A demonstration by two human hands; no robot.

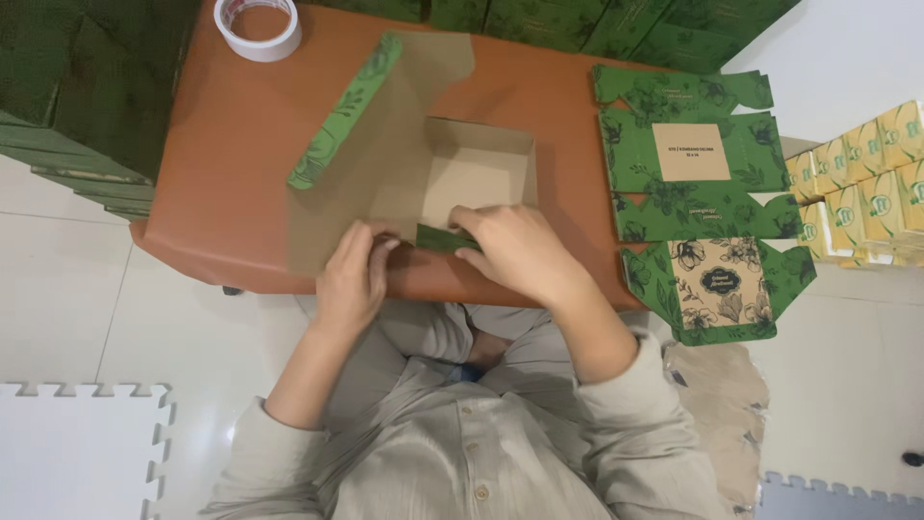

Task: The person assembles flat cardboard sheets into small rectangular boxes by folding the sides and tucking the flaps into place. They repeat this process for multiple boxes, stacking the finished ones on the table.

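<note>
Right now my left hand (351, 279) and right hand (510, 246) both pinch the near green flap (441, 238) of the half-folded cardboard box (462, 173) lying mid-table, fingers pressed together on it, probably so the wall stands while the crease sets.

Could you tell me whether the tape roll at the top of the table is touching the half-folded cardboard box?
Apart. The head view shows the tape roll near the table's far edge, with bare brown tabletop between it and the cardboard box.

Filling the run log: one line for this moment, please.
left hand: pressing box flap | right hand: folding near wall | box: half-formed, kraft inside | flat blank: right | tape roll: far-left
</note>
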